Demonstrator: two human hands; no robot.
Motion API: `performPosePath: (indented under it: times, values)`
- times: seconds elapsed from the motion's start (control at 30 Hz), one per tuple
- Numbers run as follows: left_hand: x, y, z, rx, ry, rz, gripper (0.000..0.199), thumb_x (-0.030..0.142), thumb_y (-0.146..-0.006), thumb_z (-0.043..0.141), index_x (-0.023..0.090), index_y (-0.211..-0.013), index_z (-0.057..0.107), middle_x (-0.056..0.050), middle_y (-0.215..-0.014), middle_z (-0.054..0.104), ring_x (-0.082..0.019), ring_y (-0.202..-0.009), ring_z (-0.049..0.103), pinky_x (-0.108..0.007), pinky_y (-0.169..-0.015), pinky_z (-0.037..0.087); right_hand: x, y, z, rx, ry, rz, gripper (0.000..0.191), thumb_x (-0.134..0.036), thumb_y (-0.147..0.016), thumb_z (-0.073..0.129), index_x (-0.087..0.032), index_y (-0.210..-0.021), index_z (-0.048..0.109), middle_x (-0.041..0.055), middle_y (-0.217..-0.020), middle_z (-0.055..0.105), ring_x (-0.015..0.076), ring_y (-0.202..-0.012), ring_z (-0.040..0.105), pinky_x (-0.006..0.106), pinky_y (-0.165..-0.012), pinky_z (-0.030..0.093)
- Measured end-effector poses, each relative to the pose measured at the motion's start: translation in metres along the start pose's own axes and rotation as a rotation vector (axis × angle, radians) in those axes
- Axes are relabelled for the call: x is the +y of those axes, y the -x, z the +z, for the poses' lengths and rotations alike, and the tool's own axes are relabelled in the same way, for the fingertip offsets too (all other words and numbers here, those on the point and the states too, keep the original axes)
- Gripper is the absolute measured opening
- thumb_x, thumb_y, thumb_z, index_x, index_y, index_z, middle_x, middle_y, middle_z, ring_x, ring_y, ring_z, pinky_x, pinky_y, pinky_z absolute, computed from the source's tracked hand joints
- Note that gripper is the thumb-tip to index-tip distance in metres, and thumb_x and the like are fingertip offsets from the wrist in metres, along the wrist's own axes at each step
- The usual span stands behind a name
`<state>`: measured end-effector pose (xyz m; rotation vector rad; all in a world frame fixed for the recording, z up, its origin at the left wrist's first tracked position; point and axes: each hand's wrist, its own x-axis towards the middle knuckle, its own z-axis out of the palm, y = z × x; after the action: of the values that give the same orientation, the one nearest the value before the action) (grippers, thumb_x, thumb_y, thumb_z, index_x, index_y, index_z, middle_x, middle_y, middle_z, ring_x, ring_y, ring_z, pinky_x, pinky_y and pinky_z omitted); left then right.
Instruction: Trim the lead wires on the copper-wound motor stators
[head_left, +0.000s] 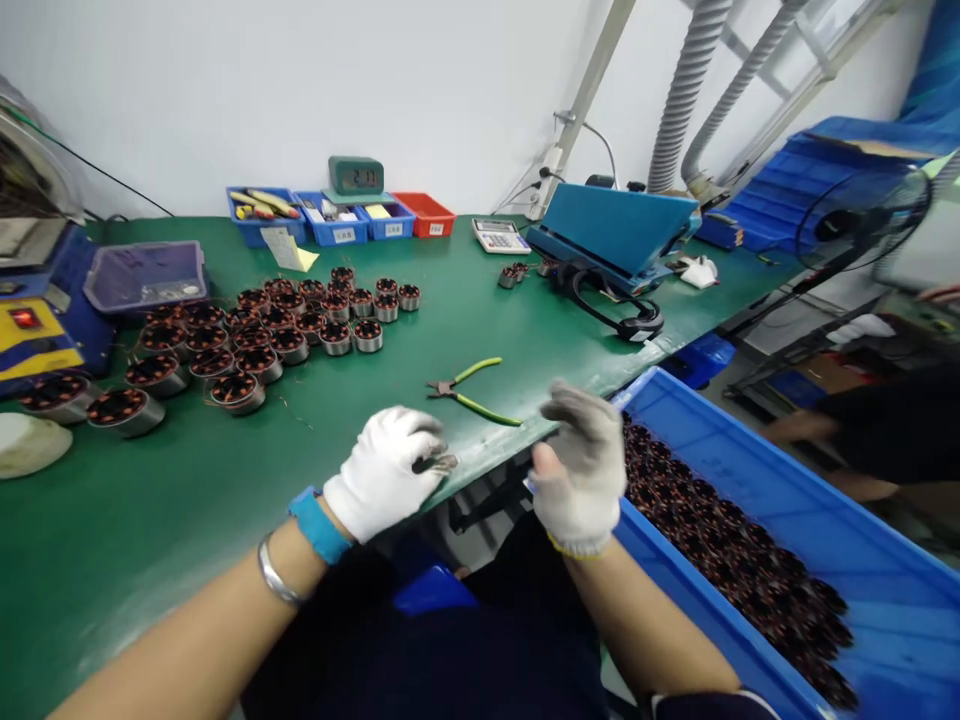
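Observation:
My left hand (390, 460), in a white glove with a blue band at the wrist, rests near the bench's front edge. Its fingers are curled, and a dark spot shows between thumb and fingertips, too small to name. My right hand (583, 470), in a greyish-white glove and slightly blurred, is raised between the bench edge and the blue bin. Its thumb stands away from the bent fingers, and nothing shows between them. Green-handled side cutters (457, 388) lie with handles spread on the bench just beyond my hands. Many copper-wound motor stators (259, 362) stand grouped at the left.
A blue bin (720, 450) holding rows of dark stators sits at the right. Small parts boxes (341, 233), a clock (356, 175), a calculator (500, 238), headphones (637, 325) and a purple tray (146, 280) line the green bench (360, 372). A co-worker's arm (802, 428) appears far right.

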<state>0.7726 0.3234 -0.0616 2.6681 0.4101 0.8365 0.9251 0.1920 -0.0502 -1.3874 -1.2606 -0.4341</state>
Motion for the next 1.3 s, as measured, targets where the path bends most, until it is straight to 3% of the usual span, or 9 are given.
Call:
performPosePath:
  times: [0.1,0.17,0.3,0.43,0.6,0.77,0.97,1.1,1.3]
  values:
    - [0.003,-0.005,-0.020,0.035,-0.026,-0.289,0.073,0.057,-0.056,0.074,0.012,-0.111,0.057,-0.016,-0.123,0.056,-0.030,-0.111,0.055,-0.039,-0.093,0.046,0.008,-0.011,0.002,-0.454,-0.195,0.091,0.031,-0.018,-0.083,0.050,-0.018,-0.113,0.053,0.0113,-0.111,0.057,0.0227,-0.105,0.058,0.042,-0.092,0.050]
    - [0.003,-0.009,-0.034,-0.100,-0.099,-0.503,0.094,0.070,-0.046,0.071,0.011,-0.117,0.053,-0.018,-0.119,0.058,-0.033,-0.105,0.058,-0.042,-0.086,0.049,0.011,-0.014,0.011,-0.610,-0.245,0.081,0.033,-0.012,-0.082,0.047,-0.016,-0.114,0.052,0.0126,-0.116,0.058,0.0208,-0.109,0.057,0.039,-0.092,0.050]
    - [0.000,-0.014,-0.046,-0.468,-0.144,-0.600,0.059,0.073,-0.059,0.056,0.022,-0.089,0.062,-0.008,-0.087,0.068,-0.031,-0.080,0.064,-0.039,-0.068,0.049,0.013,-0.015,0.030,-0.766,-0.202,-0.002,0.034,-0.008,-0.079,0.046,-0.015,-0.110,0.055,0.0116,-0.114,0.061,0.0194,-0.108,0.058,0.037,-0.095,0.048]
    - [-0.008,-0.013,-0.041,-0.449,-0.085,-0.491,0.038,0.052,-0.065,0.059,0.024,-0.091,0.064,-0.005,-0.091,0.069,-0.027,-0.083,0.065,-0.034,-0.070,0.048,0.008,-0.014,0.039,-0.946,-0.132,0.064,0.028,-0.015,-0.078,0.054,-0.017,-0.105,0.060,0.0068,-0.101,0.065,0.0183,-0.092,0.063,0.032,-0.082,0.051]
    - [-0.016,-0.010,-0.037,-0.416,0.005,-0.416,0.047,0.042,-0.060,0.062,0.023,-0.103,0.064,-0.005,-0.097,0.069,-0.023,-0.087,0.065,-0.030,-0.076,0.049,0.003,-0.014,0.033,-1.049,0.011,0.147,0.042,-0.025,-0.074,0.064,-0.021,-0.115,0.058,0.0033,-0.096,0.066,0.0176,-0.083,0.063,0.029,-0.073,0.049]
    - [-0.015,-0.012,-0.040,-0.428,0.067,-0.459,0.047,0.047,-0.059,0.063,0.022,-0.099,0.064,-0.003,-0.092,0.070,-0.022,-0.084,0.065,-0.030,-0.074,0.049,0.002,-0.026,0.027,-1.008,0.150,0.148,0.045,-0.028,-0.079,0.063,-0.019,-0.122,0.054,0.0057,-0.101,0.062,0.0154,-0.081,0.061,0.028,-0.071,0.046]
    - [-0.015,-0.012,-0.039,-0.452,0.092,-0.445,0.050,0.052,-0.058,0.065,0.024,-0.100,0.064,-0.002,-0.091,0.070,-0.022,-0.082,0.065,-0.030,-0.072,0.050,-0.001,-0.036,0.028,-1.163,0.274,0.115,0.043,-0.036,-0.086,0.059,-0.019,-0.125,0.054,0.0076,-0.108,0.059,0.0170,-0.087,0.059,0.027,-0.069,0.042]
    - [-0.017,-0.010,-0.037,-0.441,0.075,-0.433,0.050,0.052,-0.058,0.065,0.024,-0.099,0.064,-0.002,-0.092,0.070,-0.022,-0.083,0.066,-0.030,-0.074,0.050,-0.001,-0.042,0.031,-1.247,0.249,0.048,0.028,-0.032,-0.090,0.052,-0.018,-0.111,0.063,0.0067,-0.101,0.060,0.0173,-0.087,0.057,0.026,-0.066,0.039]
    - [-0.014,-0.013,-0.037,-0.447,0.030,-0.417,0.049,0.053,-0.059,0.065,0.024,-0.098,0.065,-0.003,-0.092,0.070,-0.024,-0.084,0.066,-0.031,-0.072,0.050,0.007,-0.025,0.041,-1.066,0.018,0.090,0.012,-0.018,-0.085,0.054,-0.015,-0.087,0.066,0.0030,-0.080,0.059,0.0135,-0.075,0.053,0.025,-0.069,0.040]
